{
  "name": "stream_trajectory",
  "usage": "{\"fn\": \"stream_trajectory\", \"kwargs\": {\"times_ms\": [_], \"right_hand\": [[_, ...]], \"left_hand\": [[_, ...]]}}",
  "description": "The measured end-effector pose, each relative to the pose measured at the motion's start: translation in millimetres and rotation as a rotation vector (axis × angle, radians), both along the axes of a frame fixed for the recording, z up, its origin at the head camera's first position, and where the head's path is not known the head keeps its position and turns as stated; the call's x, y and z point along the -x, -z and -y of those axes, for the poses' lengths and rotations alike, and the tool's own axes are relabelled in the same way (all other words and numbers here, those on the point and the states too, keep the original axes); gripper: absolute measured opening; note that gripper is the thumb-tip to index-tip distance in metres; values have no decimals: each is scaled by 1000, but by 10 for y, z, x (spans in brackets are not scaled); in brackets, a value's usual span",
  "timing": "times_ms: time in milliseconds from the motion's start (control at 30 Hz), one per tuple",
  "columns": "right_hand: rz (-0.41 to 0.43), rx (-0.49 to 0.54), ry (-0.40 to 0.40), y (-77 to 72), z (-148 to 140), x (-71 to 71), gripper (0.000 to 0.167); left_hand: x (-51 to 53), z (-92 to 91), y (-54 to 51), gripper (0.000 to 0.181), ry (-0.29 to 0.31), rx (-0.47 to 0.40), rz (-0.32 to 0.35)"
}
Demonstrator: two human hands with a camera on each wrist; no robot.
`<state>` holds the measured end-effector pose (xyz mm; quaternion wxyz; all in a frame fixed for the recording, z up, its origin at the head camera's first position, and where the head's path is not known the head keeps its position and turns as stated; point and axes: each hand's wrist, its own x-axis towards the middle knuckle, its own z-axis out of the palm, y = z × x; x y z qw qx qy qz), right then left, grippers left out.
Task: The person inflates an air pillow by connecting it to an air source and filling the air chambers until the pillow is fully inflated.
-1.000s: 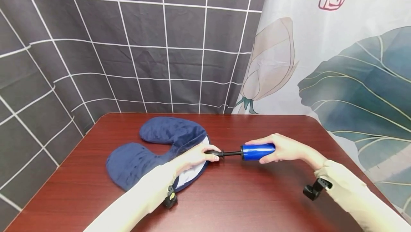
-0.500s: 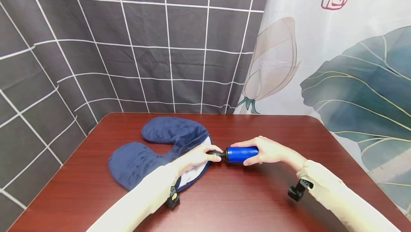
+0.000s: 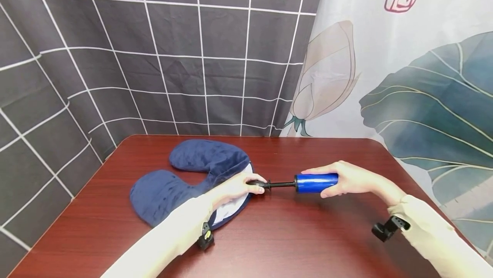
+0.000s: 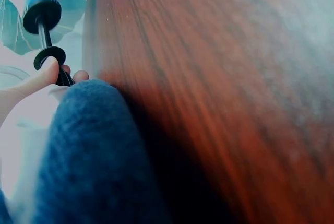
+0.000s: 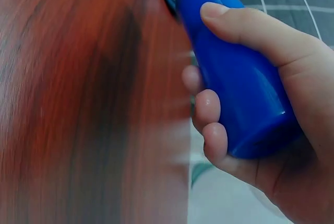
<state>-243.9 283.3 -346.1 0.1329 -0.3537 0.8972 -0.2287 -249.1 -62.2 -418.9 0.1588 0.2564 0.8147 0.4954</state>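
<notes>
1. A blue hand pump point(image 3: 316, 182) spans the space between a person's 2 hands above a reddish-brown desk point(image 3: 300, 239), its black rod point(image 3: 282, 184) drawn well out of the barrel.
2. The left hand point(image 3: 236, 185), fingers closed in a pinch, holds the pump's black end piece point(image 3: 257, 183) at the white-panelled edge of a navy U-shaped pillow point(image 3: 208, 158). Whether a valve is joined there cannot be told; the fingers hide it.
3. The right hand point(image 3: 350, 179) grips the barrel, fingers curled around it and thumb laid along its side.
4. The pillow lies on the desk's left half, partly behind the left forearm, its 2 lobes pointing left.
5. The step in hand appears to be mid-pumping; the next move would seem to call for a straight push of the barrel leftward, with the left hand bracing the end piece.
</notes>
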Motion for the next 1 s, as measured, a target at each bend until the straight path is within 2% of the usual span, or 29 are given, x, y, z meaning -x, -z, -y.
{"fn": "stream_trajectory", "kwargs": {"times_ms": [200,400,500,700,867,1000], "right_hand": [[88,27,73,-91,-274,-105,65],[98,49,70,-107,-254,-126,64],[98,51,69,-87,-161,-105,63],[131,45,66,13,199,-7,60],[122,42,38,148,515,79,60],[96,42,21,196,659,116,59]], "left_hand": [[5,-10,7,28,6,13,-2],[-10,30,1,28,11,28,-29],[-21,33,0,28,20,1,-23],[-22,19,33,28,44,-50,-13],[-10,3,55,26,23,-48,16],[3,15,73,27,3,-61,40]]}}
